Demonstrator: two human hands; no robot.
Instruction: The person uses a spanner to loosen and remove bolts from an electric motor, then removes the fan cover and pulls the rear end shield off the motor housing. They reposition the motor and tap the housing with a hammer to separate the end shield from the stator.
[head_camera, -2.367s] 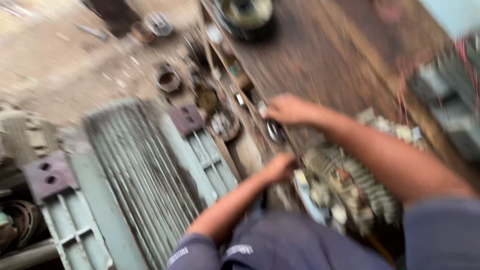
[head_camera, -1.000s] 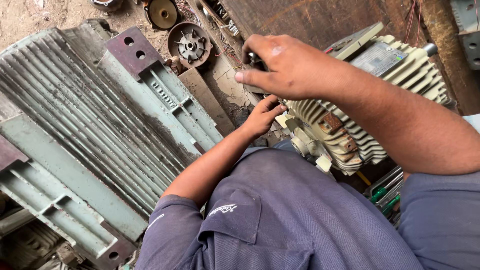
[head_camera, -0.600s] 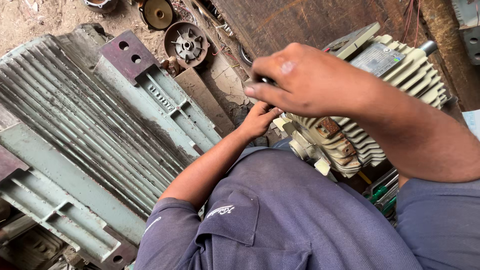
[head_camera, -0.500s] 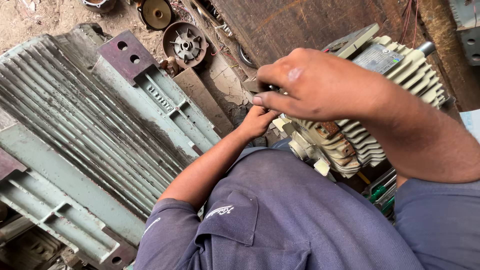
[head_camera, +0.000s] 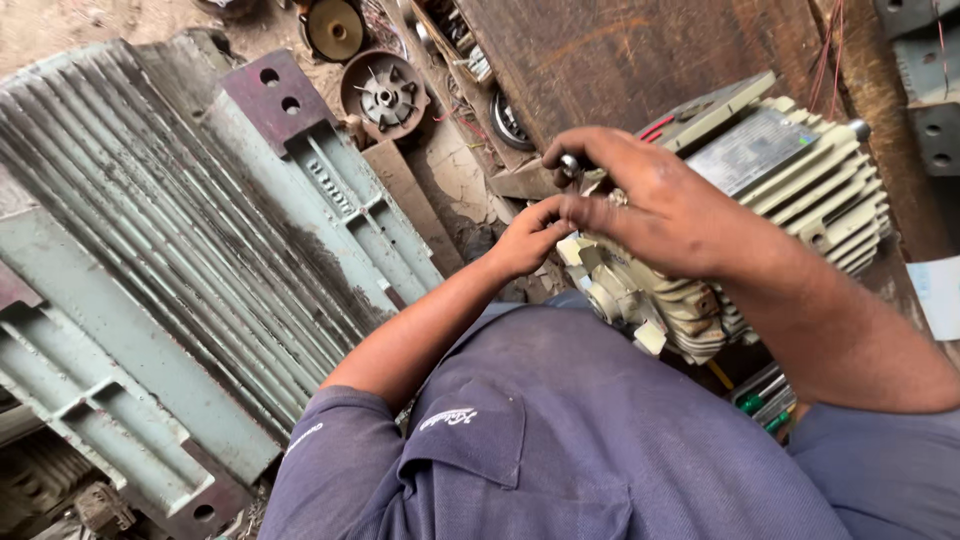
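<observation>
A: Left hand (head_camera: 528, 240) — position and state?

B: Reaches forward over the person's blue-clad knee, fingertips against the near end of the cream finned motor (head_camera: 760, 215). Fingers curled together at the motor's end cap; whether they pinch anything, cannot tell, since the contact spot is hidden by the other hand.

A: Right hand (head_camera: 655, 210)?

B: Lies over the top of the motor, just right of the left hand. Thumb and fingers closed on a small shiny metal tool (head_camera: 570, 165), only its rounded end showing above the knuckles. The rest of the tool is covered.

A: Where does the motor sit?

B: Tilted, between the person's legs and the rusty brown bench (head_camera: 640, 70) behind it; its grey plate faces up, its fins run toward the right edge of the view.

A: Surroundings, left to right?

B: Large grey-green ribbed motor housing (head_camera: 170, 250) on the ground at far left, with a dark red foot with two holes (head_camera: 275, 95) at its upper end. A round fan cover with a small fan inside (head_camera: 385, 95) lies near the bench's left edge. Green-handled screwdrivers (head_camera: 765, 405) lie just below the cream motor, at right.
</observation>
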